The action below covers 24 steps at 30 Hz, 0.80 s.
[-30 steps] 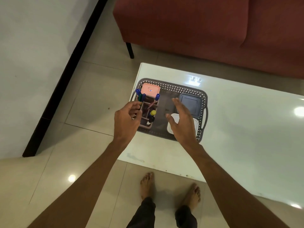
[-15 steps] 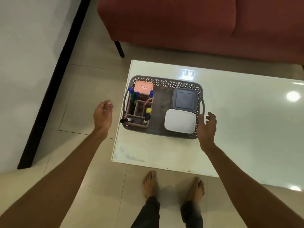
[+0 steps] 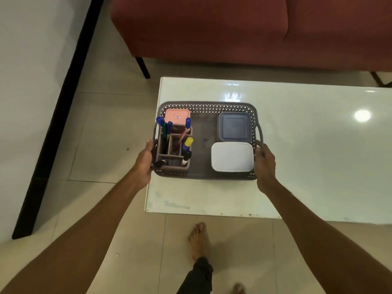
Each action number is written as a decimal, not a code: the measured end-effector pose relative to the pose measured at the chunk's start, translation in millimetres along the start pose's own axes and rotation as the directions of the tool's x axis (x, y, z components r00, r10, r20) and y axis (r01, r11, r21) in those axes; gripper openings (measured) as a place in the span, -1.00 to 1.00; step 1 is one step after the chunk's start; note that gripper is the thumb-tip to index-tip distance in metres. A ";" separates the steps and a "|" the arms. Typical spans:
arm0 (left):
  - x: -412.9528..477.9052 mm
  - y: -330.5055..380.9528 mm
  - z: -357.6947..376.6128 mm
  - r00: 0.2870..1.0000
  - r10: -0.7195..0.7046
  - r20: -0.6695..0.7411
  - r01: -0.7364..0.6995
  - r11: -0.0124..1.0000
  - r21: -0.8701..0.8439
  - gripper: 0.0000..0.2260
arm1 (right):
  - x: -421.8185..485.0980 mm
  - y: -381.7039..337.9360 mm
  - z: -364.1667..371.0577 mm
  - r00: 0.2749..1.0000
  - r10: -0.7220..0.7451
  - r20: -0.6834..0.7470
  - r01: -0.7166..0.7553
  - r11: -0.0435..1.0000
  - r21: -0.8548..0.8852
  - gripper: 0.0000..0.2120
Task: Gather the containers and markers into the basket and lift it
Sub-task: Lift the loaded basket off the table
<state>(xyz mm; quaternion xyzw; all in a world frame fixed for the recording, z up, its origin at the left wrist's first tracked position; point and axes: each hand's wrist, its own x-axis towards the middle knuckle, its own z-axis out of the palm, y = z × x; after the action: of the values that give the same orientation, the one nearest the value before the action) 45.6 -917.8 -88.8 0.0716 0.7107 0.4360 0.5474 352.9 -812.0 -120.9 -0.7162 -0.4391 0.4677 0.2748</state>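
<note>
A grey perforated basket (image 3: 206, 107) rests at the left end of the white table (image 3: 307, 158). Inside it, on the left, stands a pink divided holder (image 3: 163, 145) with several markers (image 3: 187, 143), and behind that a pink-lidded container (image 3: 177, 116). On the right lie a grey-blue lidded container (image 3: 234, 127) and, nearer me, a white lidded container (image 3: 232, 157). My left hand (image 3: 145, 160) grips the basket's left handle. My right hand (image 3: 264, 161) grips the right handle.
A red sofa (image 3: 233, 28) with dark legs stands beyond the table. Tiled floor lies to the left, bounded by a white wall with a black skirting strip (image 3: 63, 107). My bare feet (image 3: 197, 238) are on the floor at the table's near edge.
Both hands moved from over the basket out to its sides, then closed on the two handles. The basket now overhangs the table's left edge slightly.
</note>
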 end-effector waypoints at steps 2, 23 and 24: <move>-24.4 -9.4 -7.8 0.999 0.029 0.024 -0.029 1.000 0.004 -0.57 | -19.3 6.6 -8.5 1.000 -0.014 0.006 0.014 1.000 0.024 -0.66; -302.4 -263.1 -80.3 0.999 0.051 0.017 -0.053 0.993 0.103 -0.74 | -333.9 209.9 -143.2 0.994 0.113 -0.003 -0.113 0.992 0.053 -0.65; -299.9 -277.2 -84.3 0.999 0.045 0.024 -0.048 0.993 0.105 -0.74 | -338.9 226.4 -139.6 0.992 0.125 -0.001 -0.125 0.991 0.047 -0.65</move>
<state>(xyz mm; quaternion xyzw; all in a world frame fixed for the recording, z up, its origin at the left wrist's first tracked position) 196.0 -1306.1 -66.0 0.1216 0.7251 0.4098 0.5400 504.3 -1214.9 -100.3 -0.7366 -0.3817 0.4927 0.2626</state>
